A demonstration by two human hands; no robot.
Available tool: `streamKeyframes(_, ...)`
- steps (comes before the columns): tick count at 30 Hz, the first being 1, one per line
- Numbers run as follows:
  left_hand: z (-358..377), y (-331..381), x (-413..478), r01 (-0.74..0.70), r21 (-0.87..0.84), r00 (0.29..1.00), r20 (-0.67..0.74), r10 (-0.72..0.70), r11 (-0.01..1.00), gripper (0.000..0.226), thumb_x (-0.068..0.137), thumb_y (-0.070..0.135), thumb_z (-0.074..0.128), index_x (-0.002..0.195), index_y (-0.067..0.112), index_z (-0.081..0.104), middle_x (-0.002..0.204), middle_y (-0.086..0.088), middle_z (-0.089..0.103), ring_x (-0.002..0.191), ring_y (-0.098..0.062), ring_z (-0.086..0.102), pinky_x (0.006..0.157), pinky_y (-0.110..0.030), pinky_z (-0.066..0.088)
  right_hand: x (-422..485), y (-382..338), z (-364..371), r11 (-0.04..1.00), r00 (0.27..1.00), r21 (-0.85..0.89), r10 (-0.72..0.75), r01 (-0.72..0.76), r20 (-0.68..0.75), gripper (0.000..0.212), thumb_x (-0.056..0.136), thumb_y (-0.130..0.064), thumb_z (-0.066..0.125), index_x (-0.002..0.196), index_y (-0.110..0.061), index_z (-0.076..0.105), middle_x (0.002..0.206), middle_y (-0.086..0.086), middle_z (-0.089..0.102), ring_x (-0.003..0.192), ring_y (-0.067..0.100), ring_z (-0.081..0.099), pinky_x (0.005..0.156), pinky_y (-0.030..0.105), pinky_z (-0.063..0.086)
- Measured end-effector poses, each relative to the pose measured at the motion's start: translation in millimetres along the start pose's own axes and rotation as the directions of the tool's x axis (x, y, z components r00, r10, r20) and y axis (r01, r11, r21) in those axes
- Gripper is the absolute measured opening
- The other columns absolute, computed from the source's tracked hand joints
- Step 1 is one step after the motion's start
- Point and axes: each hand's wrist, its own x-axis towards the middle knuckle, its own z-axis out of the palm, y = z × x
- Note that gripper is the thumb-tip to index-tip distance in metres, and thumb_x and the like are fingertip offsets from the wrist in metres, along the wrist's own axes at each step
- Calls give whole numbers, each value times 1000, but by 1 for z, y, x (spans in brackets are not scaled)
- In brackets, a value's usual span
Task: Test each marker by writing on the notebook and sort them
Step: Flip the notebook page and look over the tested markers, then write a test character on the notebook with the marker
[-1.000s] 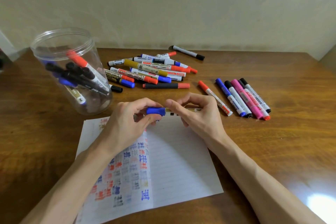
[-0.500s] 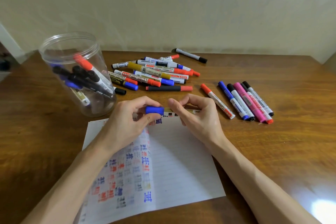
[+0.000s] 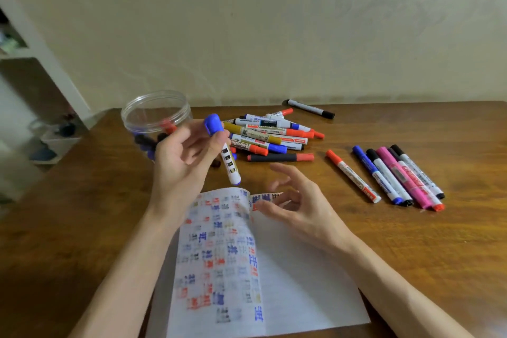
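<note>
"Marker (image 3: 226, 158), the blue-capped one: where was it?"

"Up off the table (image 3: 411, 255), gripped in the left hand (image 3: 181, 156), fingers and thumb curled round the barrel just under the cap. From the head view its long axis ran from the cap at 11 o'clock to the tail at 5 o'clock. The tail hung above the far edge of the notebook (image 3: 296, 277)."

"And going left to right?"

"First came the clear jar (image 3: 156, 112) with several markers inside, just behind the left hand at its 11 o'clock. Then the loose pile (image 3: 271, 132) at that hand's 2 o'clock. Then the right hand (image 3: 299, 200), low over the notebook's top edge, fingers loosely bent and holding nothing. It was blurred, so I could not tell whether it touched the page. Last, a neat row (image 3: 395, 175) of markers lay well off at the right hand's 3 o'clock."

"So the hands were apart?"

"Apart, yes. The left was raised, and the right sat lower at its 4 o'clock."

"What did the next move turn on?"

"The cap was on, so I judged the test done and the sorting due. The jar's mouth was right by the cap end, and the left hand was much the nearer to it. For the jar, the marker would want tipping upright and a short carry toward 11 o'clock. The row would call for a pass to the right hand, or a long reach across it."
</note>
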Motion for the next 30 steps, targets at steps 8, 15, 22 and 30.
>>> streamKeyframes(8, -26, 56, 45, -364, 141, 897, -213, 387, 921, 31, 101, 17, 66, 126, 7, 52, 110, -13, 72, 106, -32, 73, 99, -47, 56, -10, -12, 18, 908, 951, -365, -99, 207, 294, 42, 92, -56, 73, 130, -40, 66, 135, -24, 53, 125, -3, 48, 108, 25, 45)
streamKeyframes(15, -56, 67, 70, -389, 260, 844, -283, 455, 884, 32, 100, 20, 64, 127, 7, 51, 117, -2, 65, 109, -26, 71, 92, -43, 59, -10, -11, 18, 914, 954, -353, -101, 202, 284, 38, 91, -53, 76, 126, -39, 69, 136, -23, 52, 128, -5, 45, 111, 28, 44)
streamKeyframes(22, -56, 37, 62, -255, 429, 915, -184, 360, 867, 39, 95, 10, 65, 130, 21, 53, 112, -4, 68, 100, -16, 72, 87, -21, 54, -8, -9, 18, 915, 953, -351, -97, 199, 286, 36, 91, -53, 76, 124, -40, 70, 135, -24, 51, 127, -7, 42, 110, 25, 42)
streamKeyframes(30, -57, 17, 52, -126, 614, 963, -112, 244, 779, 21, 97, 22, 68, 118, 20, 68, 113, 5, 72, 106, -7, 69, 92, -29, 59, -7, -7, 19, 911, 952, -348, -122, 220, 282, 34, 91, -53, 76, 122, -40, 71, 134, -24, 52, 128, -4, 44, 111, 29, 43)
